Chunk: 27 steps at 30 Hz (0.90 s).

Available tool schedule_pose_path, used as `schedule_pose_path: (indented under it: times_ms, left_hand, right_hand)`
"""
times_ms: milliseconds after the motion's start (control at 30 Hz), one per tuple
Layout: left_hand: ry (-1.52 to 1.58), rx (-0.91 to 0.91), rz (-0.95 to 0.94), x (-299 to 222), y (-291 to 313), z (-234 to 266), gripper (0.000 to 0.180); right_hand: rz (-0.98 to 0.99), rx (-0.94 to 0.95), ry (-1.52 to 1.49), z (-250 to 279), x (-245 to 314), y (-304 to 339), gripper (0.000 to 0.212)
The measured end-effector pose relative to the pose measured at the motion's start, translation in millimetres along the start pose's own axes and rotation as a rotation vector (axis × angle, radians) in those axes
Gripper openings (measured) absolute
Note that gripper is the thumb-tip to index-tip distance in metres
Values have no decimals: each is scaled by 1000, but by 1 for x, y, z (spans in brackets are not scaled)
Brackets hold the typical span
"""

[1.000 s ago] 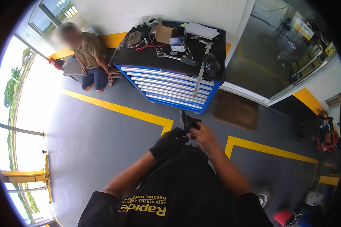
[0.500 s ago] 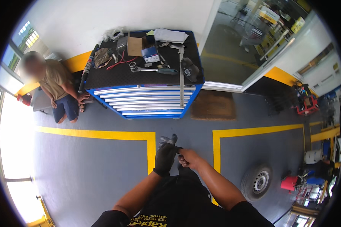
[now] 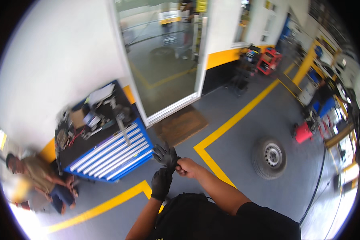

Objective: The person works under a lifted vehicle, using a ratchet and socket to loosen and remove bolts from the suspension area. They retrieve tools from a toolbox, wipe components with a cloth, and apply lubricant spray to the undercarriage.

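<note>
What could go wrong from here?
The loose glove could slip from the bare right hand and drop. The long caliper juts past the front edge of the blue tool chest, so a bump might knock it off. The wheel lies on the floor to the right, possibly a trip hazard.

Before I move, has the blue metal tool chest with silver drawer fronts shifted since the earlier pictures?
No: the tool chest still stands left of the white-framed glass door; the view turned.
</note>
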<state>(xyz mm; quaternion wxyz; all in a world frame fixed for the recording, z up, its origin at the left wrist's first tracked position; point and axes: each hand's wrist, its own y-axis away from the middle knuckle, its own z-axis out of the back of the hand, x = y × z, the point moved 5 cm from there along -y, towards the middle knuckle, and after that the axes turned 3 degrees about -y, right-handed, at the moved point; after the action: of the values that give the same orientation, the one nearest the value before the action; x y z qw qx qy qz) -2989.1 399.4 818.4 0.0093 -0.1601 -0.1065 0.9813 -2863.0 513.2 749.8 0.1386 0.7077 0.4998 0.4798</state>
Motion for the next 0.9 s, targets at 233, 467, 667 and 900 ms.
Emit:
schedule_pose_path:
  times_ms: [233, 467, 667, 900]
  left_hand:
    - [525, -105, -270, -123, -64, -44, 19]
    - [596, 37, -153, -186, -86, -100, 38]
    - [576, 123, -22, -173, -74, -84, 55]
    - [551, 31, 58, -134, -70, -34, 56]
  right_hand:
    - [672, 243, -483, 76, 47, 49, 57]
    - [660, 298, -220, 138, 52, 49, 55]
    - [293, -25, -346, 146, 25, 40, 63]
    - [197, 415, -528, 56, 51, 21, 65]
